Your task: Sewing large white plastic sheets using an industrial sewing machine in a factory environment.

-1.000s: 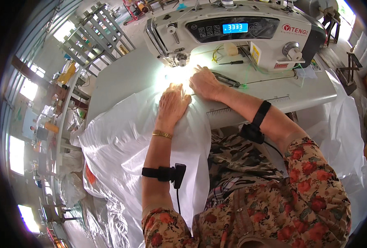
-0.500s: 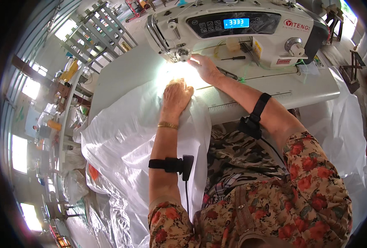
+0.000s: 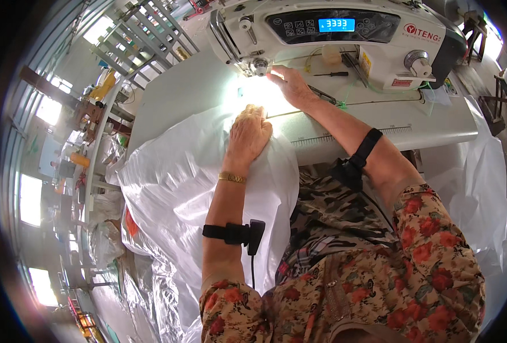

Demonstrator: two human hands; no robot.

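Left hand: Your left hand (image 3: 249,134) lay back-up on the white sheet (image 3: 173,160), fingers bent and close together; their tips ran into the glare, so whether they pinched the sheet could not be told.
Right hand: Your right hand (image 3: 294,88) reached in beside the needle end, its fingers loosely curled and partly spread; the light hid whether it gripped anything.
White sheet: It was spread under your left hand, on the near left part of the sewing table (image 3: 162,94), and hung in shiny folds over the near edge, to the left of your lap.
Flatbed sewing machine: The white flatbed sewing machine (image 3: 373,48) stood across the far side of the table, its needle end above and just beyond your hands and its dark control panel (image 3: 333,27) lit with a blue display.
Work light: A bright glare washed out the spot below the needle, between your two hands.
Tabletop: A screwdriver (image 3: 331,74) lay under the machine's arm, to the right of your right hand; a ruler scale (image 3: 327,138) ran along the near edge.
Wrist and forearms: You wore a gold band (image 3: 232,178) at the left wrist and a black strap (image 3: 227,232) around the left forearm.
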